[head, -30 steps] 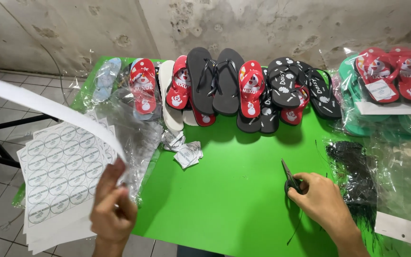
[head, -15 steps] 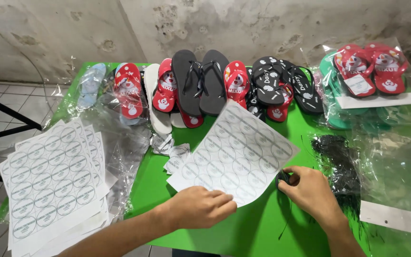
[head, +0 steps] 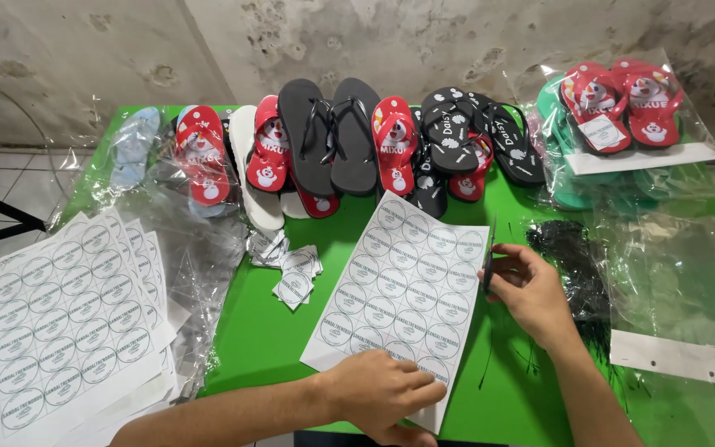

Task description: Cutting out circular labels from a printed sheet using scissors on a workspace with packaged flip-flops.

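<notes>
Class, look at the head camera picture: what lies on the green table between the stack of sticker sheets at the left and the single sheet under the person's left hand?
Crumpled clear plastic bags and small cut stickers.

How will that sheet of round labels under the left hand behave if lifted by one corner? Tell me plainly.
The label sheet is thin paper lying flat on the green table, so it would probably flop and bend. It looks light, so it likely slides easily; the left hand pressing its lower edge suggests that. The right hand holds scissors beside its edge.

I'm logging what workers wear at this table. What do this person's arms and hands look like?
Both forearms are bare, with no sleeves in view. The left hand and right hand have no gloves, and no rings, watch or bracelets are visible.
</notes>
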